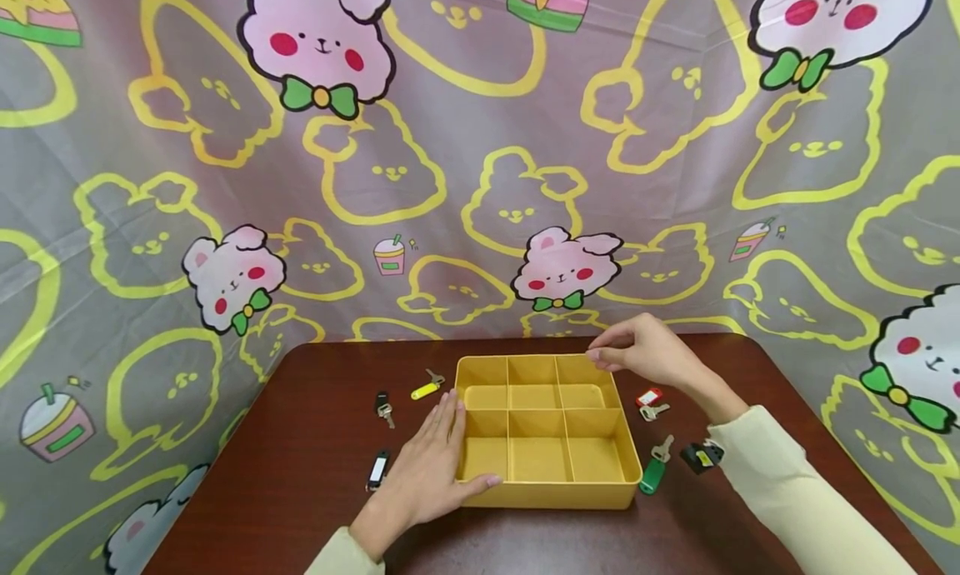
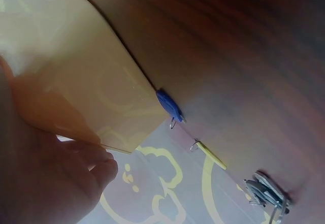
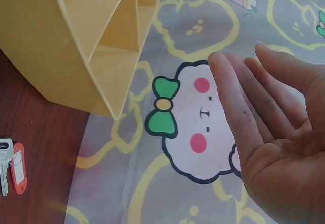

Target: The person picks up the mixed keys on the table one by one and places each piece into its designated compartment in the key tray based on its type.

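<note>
A yellow box (image 1: 555, 496) with several square compartments lies on the table. My left hand (image 1: 423, 462) rests along its left wall, fingers straight and thumb at the front rim. In the left wrist view, a blue key tag (image 2: 168, 104) lies near the box wall. My right hand (image 1: 645, 354) hovers by the far right corner; in the right wrist view its slightly bent fingers hold nothing and stand apart from the box. To the box's right lie a red-tagged key (image 1: 651, 404), a green-tagged key (image 1: 654, 475) and a black tag (image 1: 701, 456).
Left of the box are a yellow-tagged key (image 1: 426, 390), a black-tagged key (image 1: 383, 408) and a black tag with a white label (image 1: 377, 468). A patterned cloth (image 1: 465, 183) hangs behind the brown table (image 1: 277, 475).
</note>
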Tool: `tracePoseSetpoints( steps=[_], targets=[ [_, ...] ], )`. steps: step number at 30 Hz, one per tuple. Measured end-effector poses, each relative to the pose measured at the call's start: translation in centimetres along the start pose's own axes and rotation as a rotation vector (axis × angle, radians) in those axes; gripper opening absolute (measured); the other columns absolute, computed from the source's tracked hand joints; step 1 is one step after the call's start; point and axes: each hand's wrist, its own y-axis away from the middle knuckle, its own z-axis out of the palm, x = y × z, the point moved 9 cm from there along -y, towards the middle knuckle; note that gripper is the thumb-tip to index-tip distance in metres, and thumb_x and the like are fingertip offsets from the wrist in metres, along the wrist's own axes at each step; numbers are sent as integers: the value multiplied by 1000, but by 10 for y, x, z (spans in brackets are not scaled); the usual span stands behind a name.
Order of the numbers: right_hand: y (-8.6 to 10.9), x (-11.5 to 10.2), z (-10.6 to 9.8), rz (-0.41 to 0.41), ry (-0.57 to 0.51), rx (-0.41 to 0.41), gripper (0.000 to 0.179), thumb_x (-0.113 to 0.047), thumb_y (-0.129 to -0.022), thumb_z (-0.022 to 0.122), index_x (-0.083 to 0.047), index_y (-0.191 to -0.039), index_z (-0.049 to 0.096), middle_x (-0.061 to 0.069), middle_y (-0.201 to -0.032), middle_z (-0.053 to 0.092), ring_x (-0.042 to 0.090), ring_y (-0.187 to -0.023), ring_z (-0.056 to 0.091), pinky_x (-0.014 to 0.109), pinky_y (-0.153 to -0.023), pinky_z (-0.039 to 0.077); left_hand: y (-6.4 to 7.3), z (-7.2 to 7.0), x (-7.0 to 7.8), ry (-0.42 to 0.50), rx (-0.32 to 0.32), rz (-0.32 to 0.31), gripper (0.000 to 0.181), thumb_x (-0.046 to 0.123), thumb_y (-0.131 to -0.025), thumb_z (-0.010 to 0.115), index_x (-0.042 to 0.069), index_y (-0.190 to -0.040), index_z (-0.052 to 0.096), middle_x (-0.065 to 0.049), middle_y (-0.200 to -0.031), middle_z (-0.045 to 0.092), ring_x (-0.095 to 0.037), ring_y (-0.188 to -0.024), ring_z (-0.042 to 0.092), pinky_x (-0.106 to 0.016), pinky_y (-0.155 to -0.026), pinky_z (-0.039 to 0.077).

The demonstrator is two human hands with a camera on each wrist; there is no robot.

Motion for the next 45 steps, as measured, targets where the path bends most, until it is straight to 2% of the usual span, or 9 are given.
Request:
tracePoseSetpoints(
  steps=[7, 13, 18, 23, 31, 36, 39, 45],
  targets=[
    [8, -2, -4, 5, 12, 25, 24, -23, -98, 75, -4, -111, 80, 5, -96, 83, 13, -85, 80, 27, -79, 64, 0, -2, 0, -3, 4, 5, 116, 87, -92, 44, -3, -164, 27, -23, -176, 14, -32, -166, 14, -47, -133, 27],
    [17, -4, -9, -3, 58, 51, 21, -23, -96, 77, -7, -109, 82, 2, -93, 83, 12, -83, 79, 25, -72, 61, 0, -1, 0, -9, 0, 8, 118, 89, -91, 39, -2, -164, 27, -23, -176, 14, -32, -165, 15, -46, -132, 28],
    [26, -10, -14, -25, 84, 71, 17, -23, -95, 79, -11, -107, 82, 0, -88, 83, 11, -81, 78, 26, -68, 60, -1, -2, -1, -12, 6, 8, 117, 88, -91, 42, -2, -164, 26, -23, -176, 15, -34, -165, 18, -46, -132, 30],
    [36, -13, -18, -50, 96, 82, 17, -23, -93, 81, -13, -107, 83, -2, -91, 83, 7, -81, 77, 25, -68, 59, 0, -3, -2, -10, 10, 2, 118, 89, -91, 42, -2, -164, 27, -22, -176, 16, -33, -165, 18, -46, -132, 30],
    [52, -9, -22, -40, 166, 118, 21, -34, -93, 81, -20, -108, 83, -5, -96, 82, 3, -77, 73, 23, -65, 55, 0, -2, 0, -18, 22, 15, 117, 88, -91, 42, -3, -164, 28, -22, -176, 16, -34, -164, 20, -46, -132, 30],
    [61, -5, -23, -61, 167, 133, 16, -29, -94, 80, -19, -107, 83, -4, -98, 83, 2, -72, 73, 23, -65, 55, -1, -4, 1, -30, 21, 19, 118, 89, -91, 40, -3, -163, 29, -23, -176, 16, -34, -164, 20, -46, -132, 30],
    [67, -2, -24, -73, 162, 135, 13, -27, -95, 79, -20, -106, 82, -4, -98, 83, 1, -75, 74, 22, -67, 56, -1, -4, 1, -29, 17, 17, 117, 88, -91, 42, -3, -163, 28, -23, -176, 16, -34, -165, 20, -46, -132, 30],
    [77, 5, -24, -102, 221, 165, 13, -20, -93, 81, -27, -104, 82, -12, -98, 82, -6, -87, 72, 20, -72, 56, -1, -1, 0, -4, -5, 6, 116, 86, -92, 46, -2, -165, 24, -21, -176, 13, -34, -165, 17, -47, -132, 30]
  ],
)
